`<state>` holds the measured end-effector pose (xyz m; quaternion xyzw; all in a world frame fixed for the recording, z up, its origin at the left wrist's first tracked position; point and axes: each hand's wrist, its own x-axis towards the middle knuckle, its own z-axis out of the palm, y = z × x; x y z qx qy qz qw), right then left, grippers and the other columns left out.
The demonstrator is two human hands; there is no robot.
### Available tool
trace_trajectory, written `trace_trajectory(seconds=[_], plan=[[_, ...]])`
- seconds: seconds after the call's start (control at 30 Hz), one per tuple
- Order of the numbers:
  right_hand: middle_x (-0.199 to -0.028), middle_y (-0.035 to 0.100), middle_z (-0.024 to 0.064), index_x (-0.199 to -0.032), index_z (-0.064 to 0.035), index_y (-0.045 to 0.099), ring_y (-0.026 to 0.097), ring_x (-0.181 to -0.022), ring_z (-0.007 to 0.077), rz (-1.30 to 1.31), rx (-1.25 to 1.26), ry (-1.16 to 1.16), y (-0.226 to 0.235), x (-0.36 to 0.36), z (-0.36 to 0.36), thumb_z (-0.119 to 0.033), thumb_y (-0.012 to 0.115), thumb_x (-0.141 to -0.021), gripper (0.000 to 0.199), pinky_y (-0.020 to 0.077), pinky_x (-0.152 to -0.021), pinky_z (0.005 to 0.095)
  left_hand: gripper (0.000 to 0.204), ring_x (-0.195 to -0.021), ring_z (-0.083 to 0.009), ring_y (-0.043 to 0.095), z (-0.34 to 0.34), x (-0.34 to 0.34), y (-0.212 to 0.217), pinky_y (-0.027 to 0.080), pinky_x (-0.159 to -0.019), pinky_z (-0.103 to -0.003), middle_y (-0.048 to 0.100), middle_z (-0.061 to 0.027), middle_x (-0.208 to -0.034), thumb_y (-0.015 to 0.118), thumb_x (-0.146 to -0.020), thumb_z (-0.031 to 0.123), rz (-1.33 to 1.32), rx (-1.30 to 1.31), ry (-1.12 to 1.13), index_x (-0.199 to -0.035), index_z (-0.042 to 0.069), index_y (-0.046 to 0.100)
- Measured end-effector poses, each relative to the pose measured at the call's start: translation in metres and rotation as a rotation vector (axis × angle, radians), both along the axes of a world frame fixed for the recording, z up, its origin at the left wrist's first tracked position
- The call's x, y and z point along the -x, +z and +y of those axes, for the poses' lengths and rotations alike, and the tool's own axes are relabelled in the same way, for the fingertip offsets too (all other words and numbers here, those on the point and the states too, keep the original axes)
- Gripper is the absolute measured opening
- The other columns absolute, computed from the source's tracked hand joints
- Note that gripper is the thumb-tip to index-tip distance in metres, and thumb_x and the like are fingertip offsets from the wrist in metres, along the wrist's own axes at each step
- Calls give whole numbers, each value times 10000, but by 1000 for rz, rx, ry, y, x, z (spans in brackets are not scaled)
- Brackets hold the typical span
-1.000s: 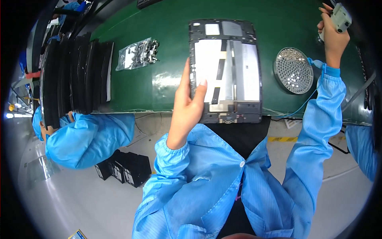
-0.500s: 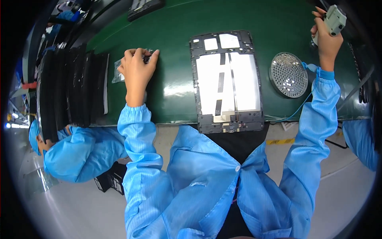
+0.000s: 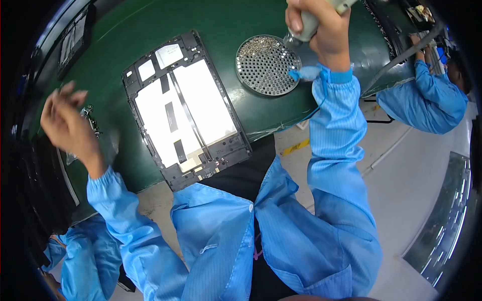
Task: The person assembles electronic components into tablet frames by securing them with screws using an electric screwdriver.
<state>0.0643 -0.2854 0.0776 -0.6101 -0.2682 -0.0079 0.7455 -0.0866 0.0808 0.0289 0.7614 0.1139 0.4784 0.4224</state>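
A grey-white handheld power screwdriver (image 3: 312, 22) is gripped in my right hand (image 3: 331, 32), its clear-collared tip over the right rim of a round metal screw tray (image 3: 268, 75). Small shiny screws crowd the tray's far part, and many of its holes show. A tablet housing (image 3: 213, 93) lies tilted on the bench before me, inside up, with large white battery panels and black strips. My left hand (image 3: 73, 120), smeared by motion, hovers left of the housing with fingers apart. Beside it are small metal parts (image 3: 90, 118) on clear plastic.
The green bench (image 3: 120, 30) ends just before my lap. Black stacked pieces (image 3: 37, 185) line its left side, with another device (image 3: 73, 42) at the far left. A blue cord runs from my right wrist. Co-workers in blue sit at left and right (image 3: 427, 103).
The view has swung, shifting bench things leftward. The screwdriver has come from right of the tray to over its rim. My left hand has lifted away from the small parts.
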Motion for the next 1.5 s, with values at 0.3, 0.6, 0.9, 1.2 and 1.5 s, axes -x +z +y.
trace_trajectory(seconds=[0.3, 0.6, 0.9, 1.2, 1.5], plan=[[-880, 674, 213, -943, 107, 590, 454, -471, 134, 14, -13, 229, -25, 19, -2, -44, 489, -896, 188, 393, -490, 301, 378, -1108, -269, 669, -5, -62, -37, 515, -1017, -309, 640, -230, -1237, 618, -995, 118, 143, 470, -369, -1278, -116, 529], [-630, 559, 121, -962, 113, 588, 458, -473, 151, -65, 80, 129, -25, 24, 5, -50, 468, -900, 212, 379, -486, 298, 451, -1152, -284, 649, -2, -64, -43, 516, -1039, -340, 628, -239, -1252, 646, -980, 155, 160, 506, -335, -1300, -131, 508], [-679, 596, 155, -929, 92, 578, 475, -483, 150, -29, 69, 281, -31, 17, -2, -72, 472, -904, 197, 401, -498, 301, 464, -1146, -244, 643, 4, -65, -47, 508, -1046, -346, 623, -201, -1270, 632, -993, 211, 177, 520, -292, -1352, -66, 536], [-1064, 669, 277, -935, 90, 571, 488, -506, 143, -72, -4, 271, -37, 15, -1, -58, 488, -900, 174, 428, -518, 313, 491, -1172, -251, 629, 0, -63, -46, 497, -1056, -351, 594, -200, -1319, 617, -1001, 248, 209, 450, -260, -1389, -36, 517], [-830, 672, 194, -961, 115, 613, 471, -479, 128, -38, 78, 241, -36, 15, 4, -60, 483, -883, 231, 414, -493, 287, 486, -1213, -249, 608, -2, -62, -47, 484, -1070, -345, 586, -171, -1356, 639, -986, 269, 289, 387, -235, -1361, -27, 554]])
